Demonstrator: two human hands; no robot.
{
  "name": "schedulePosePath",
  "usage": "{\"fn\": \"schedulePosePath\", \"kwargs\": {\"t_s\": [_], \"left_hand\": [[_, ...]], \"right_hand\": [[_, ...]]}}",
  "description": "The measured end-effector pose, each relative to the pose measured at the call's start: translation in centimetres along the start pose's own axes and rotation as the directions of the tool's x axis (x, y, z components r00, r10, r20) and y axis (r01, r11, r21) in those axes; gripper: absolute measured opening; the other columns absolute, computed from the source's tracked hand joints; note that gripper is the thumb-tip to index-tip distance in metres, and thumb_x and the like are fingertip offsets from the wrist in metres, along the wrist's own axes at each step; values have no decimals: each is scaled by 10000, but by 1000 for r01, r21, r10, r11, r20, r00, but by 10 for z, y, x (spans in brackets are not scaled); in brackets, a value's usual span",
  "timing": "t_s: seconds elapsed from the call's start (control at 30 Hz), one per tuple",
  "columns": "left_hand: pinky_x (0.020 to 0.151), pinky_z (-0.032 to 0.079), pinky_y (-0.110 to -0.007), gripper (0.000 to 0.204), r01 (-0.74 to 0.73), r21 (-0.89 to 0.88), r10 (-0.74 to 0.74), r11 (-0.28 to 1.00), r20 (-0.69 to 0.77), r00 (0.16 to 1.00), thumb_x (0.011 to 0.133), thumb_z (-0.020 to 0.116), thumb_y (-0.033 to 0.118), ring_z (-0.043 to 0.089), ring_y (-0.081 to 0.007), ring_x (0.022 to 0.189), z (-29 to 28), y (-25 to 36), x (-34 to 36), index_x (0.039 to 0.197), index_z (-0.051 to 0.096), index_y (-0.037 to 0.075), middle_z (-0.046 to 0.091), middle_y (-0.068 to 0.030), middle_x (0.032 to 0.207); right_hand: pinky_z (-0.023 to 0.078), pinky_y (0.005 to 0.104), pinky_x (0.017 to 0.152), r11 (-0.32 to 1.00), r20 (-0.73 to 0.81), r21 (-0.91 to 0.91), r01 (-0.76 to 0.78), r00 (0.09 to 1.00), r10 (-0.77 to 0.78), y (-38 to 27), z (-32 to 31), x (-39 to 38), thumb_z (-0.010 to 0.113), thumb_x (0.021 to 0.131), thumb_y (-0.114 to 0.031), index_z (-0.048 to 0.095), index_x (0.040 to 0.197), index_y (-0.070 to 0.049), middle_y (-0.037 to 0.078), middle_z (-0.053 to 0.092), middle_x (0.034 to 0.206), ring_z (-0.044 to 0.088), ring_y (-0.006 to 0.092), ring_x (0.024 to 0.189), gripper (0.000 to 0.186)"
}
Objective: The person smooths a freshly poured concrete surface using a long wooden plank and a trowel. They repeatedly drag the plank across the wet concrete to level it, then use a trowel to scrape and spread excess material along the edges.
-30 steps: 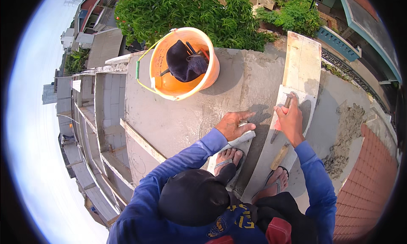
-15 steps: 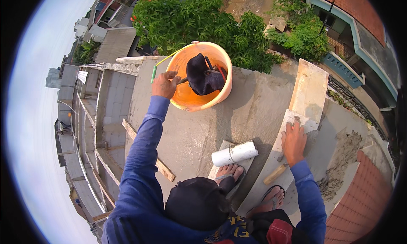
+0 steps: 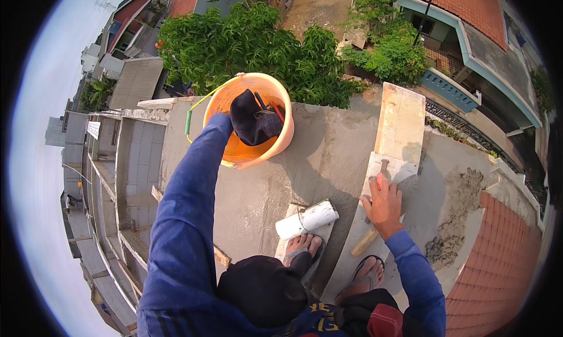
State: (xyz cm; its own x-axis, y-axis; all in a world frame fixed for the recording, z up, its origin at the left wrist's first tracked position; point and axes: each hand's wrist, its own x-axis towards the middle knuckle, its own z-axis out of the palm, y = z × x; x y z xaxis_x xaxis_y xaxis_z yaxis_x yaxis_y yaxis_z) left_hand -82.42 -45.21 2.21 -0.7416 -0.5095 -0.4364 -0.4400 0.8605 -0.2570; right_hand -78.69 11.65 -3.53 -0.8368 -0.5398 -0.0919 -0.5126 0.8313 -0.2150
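My left arm point(image 3: 196, 179) reaches into an orange bucket point(image 3: 280, 139), and the hand itself is hidden inside. In the bucket lies a dark, cloth-like item point(image 3: 252, 117) beside something red and a dark stick. My right hand point(image 3: 385, 208) has its fingers apart over a pale wooden plank point(image 3: 400, 117). Its fingertips are at the red part point(image 3: 380, 181) of a small tool with a metal end point(image 3: 384, 163). Just below that hand lies a wooden handle point(image 3: 366, 242). A white tube point(image 3: 307, 220) tied with wire rests on a small board by my left foot point(image 3: 302, 247).
I am on a grey cement surface point(image 3: 319, 143) high above the ground. Rough mortar point(image 3: 454, 214) and red roof tiles point(image 3: 484, 249) are on the right. Unfinished walls point(image 3: 138, 184) drop away on the left. Leafy trees point(image 3: 234, 50) stand beyond the far edge.
My left hand has gone from the bucket's rim down inside it. My right hand has drawn back toward me, uncovering the tool's red part. The view has shifted.
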Motion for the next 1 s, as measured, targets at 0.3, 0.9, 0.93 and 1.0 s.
{"fn": "schedulePosePath", "kwargs": {"t_s": [0.3,0.9,0.93,1.0], "left_hand": [[1051,500,-447,427,-17,-38,18,999,31,999,985,557,399,619,-370,1265,6,-11,18,1329,694,187,673,-147,1348],[863,521,-556,430,-59,168,143,984,-548,824,985,621,209,663,-462,1042,-134,-101,-137,1387,531,83,691,-231,1182],[814,538,-517,408,-131,184,220,974,-638,738,997,622,230,687,-414,984,-140,-104,-148,1369,555,78,706,-203,1139],[728,547,-432,377,-150,-61,77,987,-636,768,1022,617,269,702,-304,891,-149,-89,-169,1340,590,69,714,-141,1052]], "right_hand": [[465,461,891,999,-7,0,44,999,-44,12,17,-11,801,812,-391,647,1292,-103,129,482,1474,539,311,1077,580],[424,434,819,999,-81,52,7,997,-3,10,8,-23,786,835,-360,625,1340,-131,92,536,1371,517,279,1022,577],[421,429,808,999,-87,48,-4,996,8,11,9,-24,786,835,-370,629,1331,-143,77,531,1386,515,268,1016,569],[417,425,799,998,-112,67,-2,994,9,11,7,-24,780,841,-386,633,1325,-149,67,523,1399,514,260,1015,559]]}}
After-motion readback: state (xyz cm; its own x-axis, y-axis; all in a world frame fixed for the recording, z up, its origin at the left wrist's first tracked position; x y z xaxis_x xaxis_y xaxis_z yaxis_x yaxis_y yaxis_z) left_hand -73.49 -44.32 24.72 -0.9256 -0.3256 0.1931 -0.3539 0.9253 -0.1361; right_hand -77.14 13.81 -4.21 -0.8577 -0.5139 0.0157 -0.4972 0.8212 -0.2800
